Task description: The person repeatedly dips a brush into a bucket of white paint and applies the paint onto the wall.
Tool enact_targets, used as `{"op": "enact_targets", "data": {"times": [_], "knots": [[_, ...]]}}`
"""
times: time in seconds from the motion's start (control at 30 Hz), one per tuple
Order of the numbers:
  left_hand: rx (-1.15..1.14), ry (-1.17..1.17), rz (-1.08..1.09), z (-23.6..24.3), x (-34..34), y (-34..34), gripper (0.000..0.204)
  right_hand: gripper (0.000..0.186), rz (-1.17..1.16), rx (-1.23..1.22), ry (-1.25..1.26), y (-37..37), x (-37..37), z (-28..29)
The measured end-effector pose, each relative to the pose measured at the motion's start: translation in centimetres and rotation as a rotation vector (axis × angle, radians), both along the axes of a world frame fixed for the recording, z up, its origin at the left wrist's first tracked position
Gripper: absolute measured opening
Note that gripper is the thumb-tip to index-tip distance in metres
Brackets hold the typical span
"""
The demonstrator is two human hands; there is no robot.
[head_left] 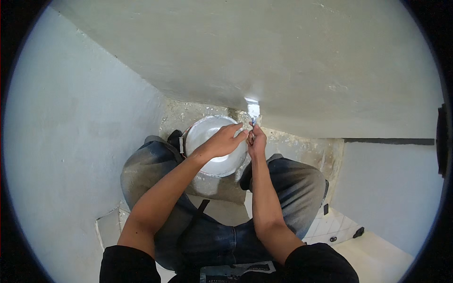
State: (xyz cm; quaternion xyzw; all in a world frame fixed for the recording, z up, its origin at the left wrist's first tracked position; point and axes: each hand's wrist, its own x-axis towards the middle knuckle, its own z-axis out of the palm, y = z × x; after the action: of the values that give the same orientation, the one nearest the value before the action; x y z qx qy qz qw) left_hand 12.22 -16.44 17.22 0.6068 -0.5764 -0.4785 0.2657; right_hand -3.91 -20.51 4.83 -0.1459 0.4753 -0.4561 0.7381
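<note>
My right hand (255, 140) grips the handle of a paintbrush (253, 107); its white-loaded head is against the lower part of the grey wall (283, 56), where a bright white patch shows. My left hand (229, 139) is held over a round bucket (203, 165) of white paint, its fingers apart and pointing at the right hand, with nothing visible in them. The bucket stands on a speckled, paint-spattered floor between my bent knees.
Pale walls close in at the left (71, 127) and right (382, 188). A dark strip (387, 140) runs along the right wall's top edge. White tiles (321, 226) with small dark fittings lie at the lower right.
</note>
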Motion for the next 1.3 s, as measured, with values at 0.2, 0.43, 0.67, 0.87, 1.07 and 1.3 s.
{"op": "enact_targets", "data": {"times": [0.2,0.43,0.67,0.87,1.07,1.3], "knots": [[0.083,0.005,0.017,-0.5,-0.7,-0.6,0.055,0.024,0.006,-0.013,0.134,0.9,-3.6,-0.8],[0.083,0.001,0.032,-3.1,-0.5,0.0,0.046,0.026,0.174,0.087,0.446,-2.0,0.2,-1.3],[0.076,0.1,0.135,-4.1,0.2,-0.6,0.036,0.024,0.131,-0.165,0.199,0.7,3.3,2.9],[0.039,0.074,0.18,-3.3,0.0,-1.5,0.027,0.024,0.152,-0.103,0.255,2.0,2.5,0.7],[0.027,-0.065,0.036,-3.2,0.8,-1.0,0.026,0.027,0.113,-0.117,0.251,-0.4,4.2,1.1],[0.113,-0.237,-0.159,0.3,2.6,-1.2,0.027,0.029,0.059,-0.343,0.265,1.4,7.5,12.1]]}}
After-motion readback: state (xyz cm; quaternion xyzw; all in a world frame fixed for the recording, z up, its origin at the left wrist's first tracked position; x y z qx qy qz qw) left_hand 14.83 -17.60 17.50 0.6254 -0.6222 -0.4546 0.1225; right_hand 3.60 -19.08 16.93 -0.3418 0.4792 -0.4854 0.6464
